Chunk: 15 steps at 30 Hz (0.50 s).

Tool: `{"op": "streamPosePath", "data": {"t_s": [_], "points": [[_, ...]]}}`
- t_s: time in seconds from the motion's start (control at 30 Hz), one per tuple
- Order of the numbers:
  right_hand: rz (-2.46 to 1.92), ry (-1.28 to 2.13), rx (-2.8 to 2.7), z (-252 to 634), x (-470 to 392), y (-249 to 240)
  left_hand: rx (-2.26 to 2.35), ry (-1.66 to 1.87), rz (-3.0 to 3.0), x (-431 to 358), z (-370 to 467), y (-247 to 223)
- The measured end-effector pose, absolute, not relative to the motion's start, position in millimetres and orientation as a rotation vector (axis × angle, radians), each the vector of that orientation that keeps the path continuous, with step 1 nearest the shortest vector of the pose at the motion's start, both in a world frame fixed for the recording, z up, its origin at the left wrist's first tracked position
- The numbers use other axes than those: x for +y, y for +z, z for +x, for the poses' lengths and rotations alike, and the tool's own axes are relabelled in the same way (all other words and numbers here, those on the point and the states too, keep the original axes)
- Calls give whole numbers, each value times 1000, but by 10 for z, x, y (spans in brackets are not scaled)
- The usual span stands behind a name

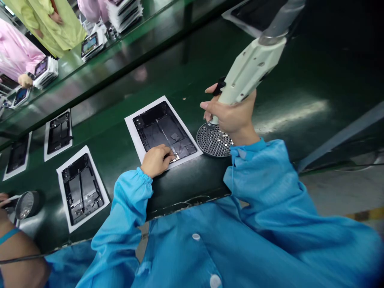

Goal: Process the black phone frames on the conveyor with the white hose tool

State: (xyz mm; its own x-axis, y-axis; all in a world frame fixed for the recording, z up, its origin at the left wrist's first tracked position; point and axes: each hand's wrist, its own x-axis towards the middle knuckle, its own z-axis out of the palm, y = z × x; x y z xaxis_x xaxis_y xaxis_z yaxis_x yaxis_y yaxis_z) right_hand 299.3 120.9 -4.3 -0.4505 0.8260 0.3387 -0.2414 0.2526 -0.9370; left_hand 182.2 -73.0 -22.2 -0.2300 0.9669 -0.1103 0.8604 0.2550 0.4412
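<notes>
Black rectangular tablet housing (159, 138) is laid on white paper (137, 140) on the green counter (186, 186), touched by the curled left hand (157, 161), any pinch hidden; pale-green powered screwdriver (251, 70) gripped by the right hand (237, 120)!

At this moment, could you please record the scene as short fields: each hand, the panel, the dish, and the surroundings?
Left hand: at the near edge of the panel
Right hand: gripping the tool
Tool tip: at the dish; contact unclear
Panel: black, lying on a white sheet
Dish: round, full of holes, right of the panel
Surroundings: green bench, more panels at left, co-workers beyond
</notes>
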Motion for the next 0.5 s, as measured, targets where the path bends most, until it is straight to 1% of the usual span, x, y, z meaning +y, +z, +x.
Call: {"op": "streamPosePath", "data": {"t_s": [0.17, 0.3, 0.5], "points": [[-514, 1438, -1506, 3001, 1065, 25, 2213, 364, 1907, -903, 1905, -290], [-404, 1581, -1505, 2947, 806, 82, 2297, 330, 2082, -960, 1921, -354], [-429, 1721, -1643, 2800, 486, 79, 2371, 516, 2141, -878, 1890, -456]]}}
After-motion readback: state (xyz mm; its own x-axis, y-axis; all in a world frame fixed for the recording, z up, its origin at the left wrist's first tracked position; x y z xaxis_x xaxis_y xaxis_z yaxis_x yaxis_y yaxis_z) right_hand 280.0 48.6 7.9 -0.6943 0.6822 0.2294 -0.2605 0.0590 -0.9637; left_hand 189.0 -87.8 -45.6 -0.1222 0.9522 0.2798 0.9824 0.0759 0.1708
